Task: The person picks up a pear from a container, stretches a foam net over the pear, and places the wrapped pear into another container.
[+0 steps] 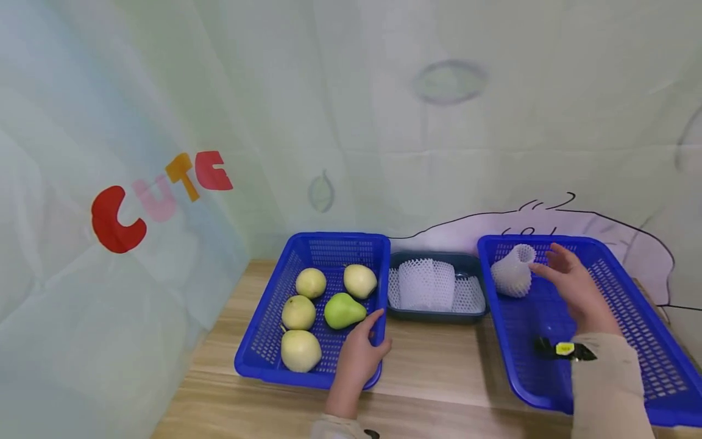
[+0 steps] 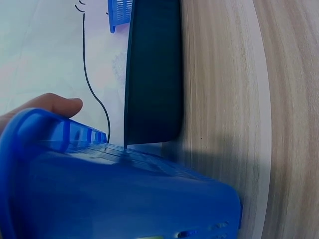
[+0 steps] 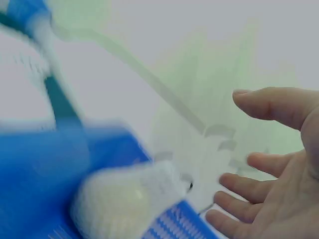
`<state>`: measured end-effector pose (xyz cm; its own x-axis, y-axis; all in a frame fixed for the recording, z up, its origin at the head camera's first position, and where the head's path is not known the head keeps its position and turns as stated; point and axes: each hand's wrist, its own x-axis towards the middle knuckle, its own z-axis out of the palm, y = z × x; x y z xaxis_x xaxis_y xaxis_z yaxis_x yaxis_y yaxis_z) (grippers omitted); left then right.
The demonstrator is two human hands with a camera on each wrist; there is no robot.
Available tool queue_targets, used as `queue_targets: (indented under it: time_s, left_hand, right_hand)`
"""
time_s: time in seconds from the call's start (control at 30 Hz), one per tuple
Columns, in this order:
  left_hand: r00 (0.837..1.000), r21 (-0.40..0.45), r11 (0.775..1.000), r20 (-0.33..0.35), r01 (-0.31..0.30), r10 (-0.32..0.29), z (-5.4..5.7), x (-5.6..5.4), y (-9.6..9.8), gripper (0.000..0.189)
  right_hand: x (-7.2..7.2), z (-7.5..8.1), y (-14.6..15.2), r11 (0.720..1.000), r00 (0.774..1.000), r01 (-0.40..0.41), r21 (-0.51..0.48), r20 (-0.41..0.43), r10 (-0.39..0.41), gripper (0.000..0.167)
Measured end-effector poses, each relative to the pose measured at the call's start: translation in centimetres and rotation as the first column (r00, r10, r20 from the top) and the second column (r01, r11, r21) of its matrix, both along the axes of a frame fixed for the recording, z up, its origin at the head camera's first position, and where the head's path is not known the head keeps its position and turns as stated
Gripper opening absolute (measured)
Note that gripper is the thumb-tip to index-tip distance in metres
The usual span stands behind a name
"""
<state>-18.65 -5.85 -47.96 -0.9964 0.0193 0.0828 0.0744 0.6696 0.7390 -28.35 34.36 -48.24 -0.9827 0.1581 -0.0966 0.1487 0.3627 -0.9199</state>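
The left hand (image 1: 358, 353) is over the right edge of the left blue basket (image 1: 255, 356), close to a green pear (image 1: 341, 311). Its thumb (image 2: 62, 105) shows above the rim in the left wrist view; what its other fingers touch is hidden there. Several round, pale yellow pears (image 1: 300, 351) lie in the same basket. In the right blue basket (image 1: 512, 372), a fruit in a white foam net sleeve (image 1: 511, 275) leans at the far left corner. Beside it the right hand (image 1: 576, 289) has its fingers spread, apart from the sleeve in the right wrist view (image 3: 117, 201).
Between the two baskets stands a dark green tray (image 1: 433, 316) with several white foam net sleeves (image 1: 425, 285). A printed curtain (image 1: 351, 122) hangs behind the wooden table (image 1: 433, 366).
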Motion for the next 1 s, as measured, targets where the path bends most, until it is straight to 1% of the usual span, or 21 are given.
queue_targets:
  time_s: [0.07,0.1,0.13,0.17,0.23,0.3,0.33,0.4,0.47,0.57,0.63,0.7,0.77,0.83,0.87,0.93,1.0]
  left_hand:
    - [1.0,-0.004,1.0,0.002,0.0,0.0,0.0,0.0,0.0,0.052]
    - [1.0,-0.004,1.0,0.001,0.001,-0.001,-0.1,-0.1,0.0,0.053]
    - [1.0,-0.005,1.0,-0.001,0.0,0.0,-0.1,-0.1,0.0,0.053]
    - [1.0,-0.001,1.0,-0.001,0.0,0.0,-0.1,-0.2,0.0,0.053]
    - [1.0,0.005,1.0,-0.002,-0.003,0.003,-0.1,-0.3,0.0,0.053]
    - [1.0,0.011,1.0,-0.002,-0.007,0.007,0.0,-0.4,0.1,0.052]
    - [1.0,0.013,1.0,0.001,-0.011,0.011,0.0,-0.4,0.1,0.052]
    - [1.0,0.011,1.0,0.003,-0.013,0.013,0.0,-0.4,0.2,0.052]
    - [1.0,0.01,1.0,0.0,-0.012,0.012,0.0,-0.3,0.2,0.051]
    - [1.0,0.003,1.0,-0.007,-0.01,0.01,0.2,-0.3,0.1,0.051]
    - [1.0,0.0,1.0,-0.003,-0.011,0.011,0.3,-0.3,0.0,0.05]
    - [1.0,-0.004,1.0,0.007,-0.009,0.009,0.4,-0.4,0.1,0.05]
    - [1.0,-0.013,1.0,0.025,0.011,-0.011,0.7,-0.4,0.1,0.052]
    - [0.996,-0.03,0.997,0.068,0.064,-0.062,1.6,-0.1,-0.1,0.059]
    - [0.992,-0.031,0.995,0.085,0.097,-0.094,2.5,0.1,-0.3,0.063]
    - [0.985,-0.029,0.989,0.101,0.145,-0.142,4.9,0.4,-0.9,0.072]
    - [0.983,-0.038,0.985,0.082,0.166,-0.163,8.0,0.2,-1.9,0.077]
  right_hand:
    - [1.1,-1.7,-1.1,1.0,1.0,0.013,0.024,-0.004,-0.013,0.083]
    - [1.9,-2.1,-2.0,0.999,1.0,0.002,0.038,0.01,-0.002,0.082]
    - [2.8,-1.8,-3.3,0.999,0.999,-0.016,0.037,0.032,0.014,0.081]
    - [3.8,-1.3,-4.7,0.999,0.998,-0.032,0.043,0.057,0.03,0.079]
    - [5.5,0.4,-7.6,0.995,0.993,-0.066,0.078,0.099,0.059,0.077]
    - [6.6,1.9,-9.8,0.99,0.988,-0.106,0.092,0.123,0.095,0.072]
    - [7.0,2.3,-10.7,0.989,0.988,-0.106,0.105,0.124,0.093,0.069]
    - [7.4,2.9,-11.7,0.987,0.988,-0.111,0.118,0.119,0.097,0.064]
    - [7.6,2.9,-12.1,0.988,0.99,-0.11,0.104,0.101,0.1,0.062]
    - [7.6,2.5,-12.3,0.991,0.994,-0.099,0.087,0.063,0.093,0.06]
    - [7.4,2.1,-12.3,0.991,0.994,-0.097,0.09,0.056,0.092,0.061]
    - [7.3,1.6,-12.3,0.989,0.994,-0.096,0.113,0.055,0.09,0.063]
    - [7.2,1.3,-12.2,0.985,0.994,-0.099,0.139,0.05,0.093,0.064]
    - [7.3,1.0,-12.2,0.983,0.994,-0.101,0.154,0.042,0.096,0.064]
    - [7.3,0.9,-12.2,0.982,0.995,-0.1,0.162,0.038,0.095,0.064]
    - [7.5,0.8,-12.2,0.981,0.995,-0.097,0.167,0.035,0.092,0.063]
    - [7.6,0.8,-12.2,0.983,0.996,-0.09,0.162,0.038,0.085,0.063]
